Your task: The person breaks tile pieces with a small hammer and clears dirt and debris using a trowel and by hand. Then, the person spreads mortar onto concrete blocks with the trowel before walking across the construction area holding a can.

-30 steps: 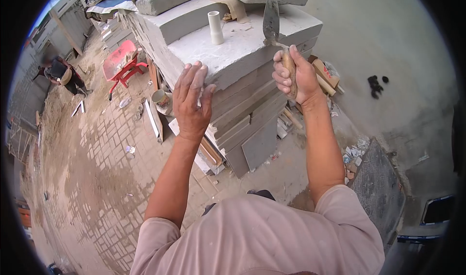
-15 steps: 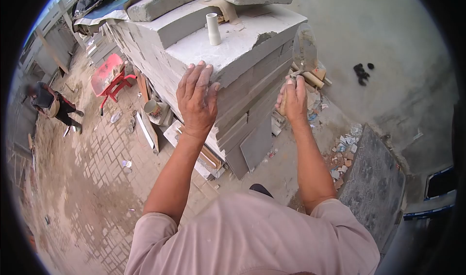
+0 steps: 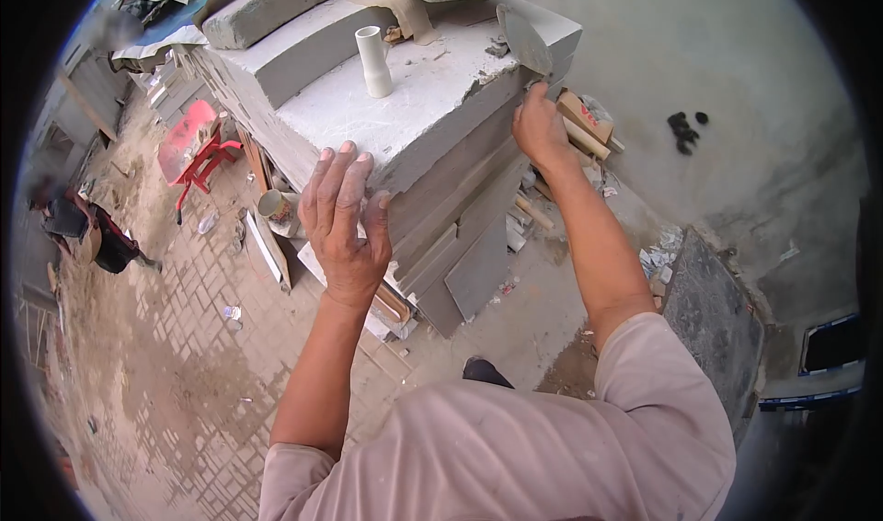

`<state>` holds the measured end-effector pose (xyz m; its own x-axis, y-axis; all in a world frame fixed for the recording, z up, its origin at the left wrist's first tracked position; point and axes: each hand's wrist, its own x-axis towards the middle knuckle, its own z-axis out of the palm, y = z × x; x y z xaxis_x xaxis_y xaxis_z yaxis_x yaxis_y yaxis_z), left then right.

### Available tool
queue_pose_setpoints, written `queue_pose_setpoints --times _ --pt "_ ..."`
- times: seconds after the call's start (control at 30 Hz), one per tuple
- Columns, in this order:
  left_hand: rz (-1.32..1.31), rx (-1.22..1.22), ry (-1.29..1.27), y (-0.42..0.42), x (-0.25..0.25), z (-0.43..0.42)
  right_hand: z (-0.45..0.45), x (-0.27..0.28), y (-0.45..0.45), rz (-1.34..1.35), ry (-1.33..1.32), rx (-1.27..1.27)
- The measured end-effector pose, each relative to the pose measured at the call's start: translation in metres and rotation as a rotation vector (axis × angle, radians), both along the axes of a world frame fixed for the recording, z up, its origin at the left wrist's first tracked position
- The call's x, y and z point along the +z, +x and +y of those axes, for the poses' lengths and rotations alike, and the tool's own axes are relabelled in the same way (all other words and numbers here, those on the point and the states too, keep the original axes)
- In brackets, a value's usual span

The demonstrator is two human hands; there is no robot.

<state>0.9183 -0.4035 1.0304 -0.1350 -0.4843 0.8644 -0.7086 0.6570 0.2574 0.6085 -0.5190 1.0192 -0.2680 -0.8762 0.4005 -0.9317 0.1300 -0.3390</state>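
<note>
My right hand is closed around the handle of a trowel. Its metal blade is tilted over the far right part of the top block in the stack. A small grey lump lies on that block beside the blade. My left hand has its fingers spread, with the fingertips at the near corner of the pale grey block. A white plastic pipe piece stands upright on the block. The trowel handle is mostly hidden by my fingers.
More thick slabs lie on top at the back. A red wheelbarrow and a bucket stand on the paving to the left, where another person walks. Rubble and a cardboard box lie right of the stack.
My right hand has raised the trowel up and left, from beside the stack to over the block's top. My left hand appears slightly lower and further left, as the view shifted.
</note>
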Motion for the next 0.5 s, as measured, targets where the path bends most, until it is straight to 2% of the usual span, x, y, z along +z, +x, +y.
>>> queue_pose_setpoints --times 0.13,0.2,0.27,0.33,0.4,0.47,0.5 --pt "0.009 0.005 -0.039 -0.003 -0.002 -0.001 -0.027 0.000 -0.058 -0.044 -0.012 -0.115" --pt "-0.003 0.017 -0.058 -0.001 -0.004 -0.002 -0.020 0.003 -0.083 -0.046 0.092 -0.253" --pt "0.007 0.007 -0.052 0.000 -0.004 0.000 -0.006 -0.018 -0.104 -0.202 0.018 -0.364" --pt "0.025 0.023 -0.041 0.000 -0.006 0.002 0.032 -0.029 -0.101 -0.208 -0.190 -0.197" --pt "0.030 0.017 -0.038 -0.001 -0.005 0.000 0.088 -0.016 -0.054 -0.233 -0.403 0.028" --pt "0.033 0.020 -0.022 -0.002 -0.005 0.003 0.133 -0.006 -0.015 -0.242 -0.420 0.228" --pt "0.050 0.003 -0.020 -0.003 -0.006 0.003 0.147 -0.005 -0.001 -0.244 -0.414 0.226"
